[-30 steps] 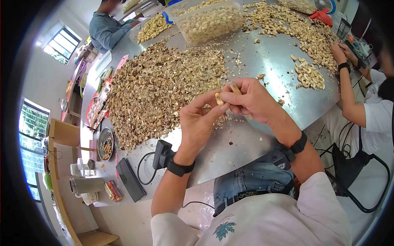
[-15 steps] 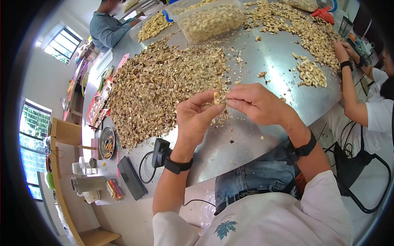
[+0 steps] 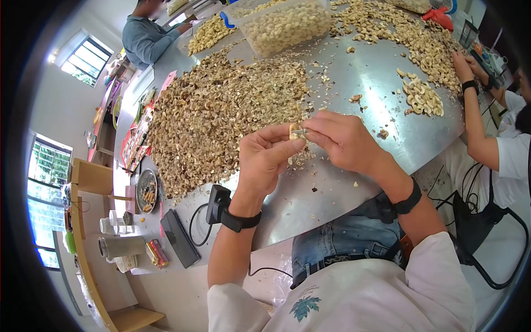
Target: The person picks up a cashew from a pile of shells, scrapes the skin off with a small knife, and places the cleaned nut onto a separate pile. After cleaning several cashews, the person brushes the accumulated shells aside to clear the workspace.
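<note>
Between thumb and fingertips, my left hand (image 3: pixel 264 160) pinches a single cashew (image 3: pixel 293 128). My right hand (image 3: pixel 347 145) is closed on a small metal blade (image 3: pixel 301 133), whose tip touches the cashew; its handle is hidden by my fingers. Both hands are raised over the metal table (image 3: pixel 287 213), close together. Just beyond them spreads a wide pile of brownish cashew pieces (image 3: pixel 221 116). To the right lies a small heap of pale whole cashews (image 3: pixel 423 96).
A clear plastic bin (image 3: pixel 287 30) of cashews stands at the back. One person (image 3: pixel 145 39) sits far left; another person's arm (image 3: pixel 475 122) works at right. A black phone (image 3: pixel 180 238), a steel bowl (image 3: pixel 146 191) and a flask (image 3: pixel 121 248) are at left.
The blade now shows against the cashew, and my right hand has turned slightly and shifted right. My left hand keeps its pinch. The view has shifted a little.
</note>
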Demonstrator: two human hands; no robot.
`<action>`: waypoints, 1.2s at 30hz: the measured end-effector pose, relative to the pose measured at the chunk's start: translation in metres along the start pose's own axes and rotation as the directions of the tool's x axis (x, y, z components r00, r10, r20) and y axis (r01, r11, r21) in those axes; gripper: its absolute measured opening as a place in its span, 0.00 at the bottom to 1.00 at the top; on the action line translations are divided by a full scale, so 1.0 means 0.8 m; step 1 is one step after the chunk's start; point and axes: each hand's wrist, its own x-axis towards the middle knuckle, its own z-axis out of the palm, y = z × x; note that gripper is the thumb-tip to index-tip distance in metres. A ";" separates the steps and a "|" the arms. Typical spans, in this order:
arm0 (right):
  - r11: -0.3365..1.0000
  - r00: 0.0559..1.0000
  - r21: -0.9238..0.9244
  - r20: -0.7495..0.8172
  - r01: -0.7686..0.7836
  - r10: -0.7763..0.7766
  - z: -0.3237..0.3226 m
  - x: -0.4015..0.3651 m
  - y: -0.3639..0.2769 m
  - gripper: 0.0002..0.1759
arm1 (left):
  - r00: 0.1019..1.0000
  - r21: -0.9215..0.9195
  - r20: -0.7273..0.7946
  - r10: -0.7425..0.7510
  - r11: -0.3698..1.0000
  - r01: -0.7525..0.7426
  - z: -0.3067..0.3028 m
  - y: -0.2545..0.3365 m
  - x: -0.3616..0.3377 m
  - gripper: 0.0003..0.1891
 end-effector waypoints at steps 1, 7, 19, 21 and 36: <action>0.998 0.998 0.055 0.064 -0.029 0.026 -0.003 0.001 0.000 0.06 | 1.000 -0.003 0.012 0.004 1.000 -0.004 -0.001 0.000 0.000 0.13; 0.920 0.889 0.239 0.416 -0.311 0.192 -0.025 0.007 0.007 0.07 | 1.000 0.027 0.027 0.001 1.000 -0.001 0.000 -0.002 0.000 0.13; 0.922 0.988 -0.357 0.003 0.148 -0.157 0.007 -0.005 -0.003 0.12 | 0.995 -0.174 0.002 -0.097 0.980 0.096 -0.005 -0.003 0.000 0.10; 0.907 0.977 -0.382 -0.051 0.174 -0.209 0.011 -0.003 -0.002 0.13 | 0.995 -0.198 -0.005 -0.103 0.975 0.100 -0.006 -0.004 0.002 0.09; 0.996 0.993 -0.087 0.117 -0.008 0.019 0.000 -0.001 -0.002 0.06 | 0.992 -0.164 -0.011 -0.123 0.979 0.119 -0.006 -0.004 0.002 0.08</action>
